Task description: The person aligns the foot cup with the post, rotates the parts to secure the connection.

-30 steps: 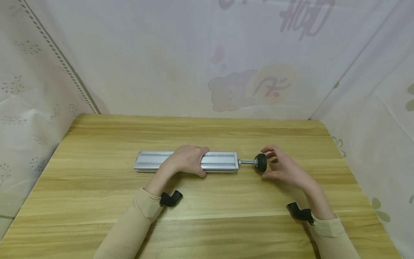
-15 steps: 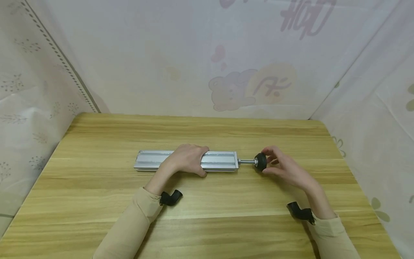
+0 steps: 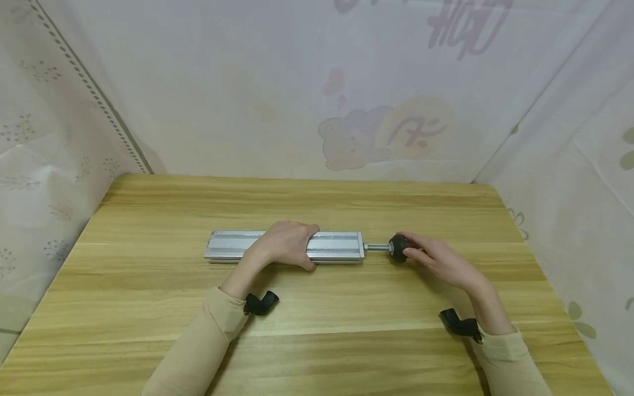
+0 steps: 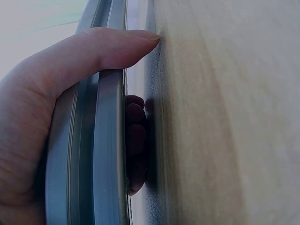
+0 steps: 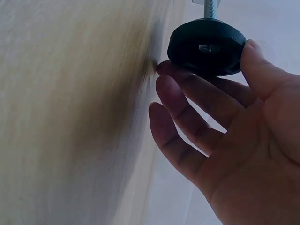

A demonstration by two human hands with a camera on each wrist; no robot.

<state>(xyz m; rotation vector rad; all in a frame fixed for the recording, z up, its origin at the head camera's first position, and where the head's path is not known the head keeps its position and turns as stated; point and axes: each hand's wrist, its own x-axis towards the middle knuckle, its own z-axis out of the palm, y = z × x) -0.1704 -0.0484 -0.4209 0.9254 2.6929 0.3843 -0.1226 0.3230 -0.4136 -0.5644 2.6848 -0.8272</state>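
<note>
A grooved aluminium profile (image 3: 337,246) lies crosswise on the wooden table. My left hand (image 3: 284,245) grips it near its middle from above; in the left wrist view the thumb (image 4: 112,47) crosses one side while the fingertips (image 4: 136,139) show past the far edge. From the profile's right end sticks a threaded rod (image 3: 378,247) with a nut, tipped by a black levelling foot (image 3: 398,248). My right hand (image 3: 441,262) pinches the foot's rim between thumb and fingers. In the right wrist view the foot's round underside (image 5: 206,49) faces the palm, a screw head at its centre.
The wooden table (image 3: 317,341) reaches back to a pale printed curtain (image 3: 238,110), with more cloth at both sides. A black curved piece is fixed at the left cuff (image 3: 262,303) and another at the right cuff (image 3: 460,325).
My right thumb and fingers, spread wider around the foot a second ago, have drawn together onto its rim, the fingers shifting toward me. The left hand and the profile stay put.
</note>
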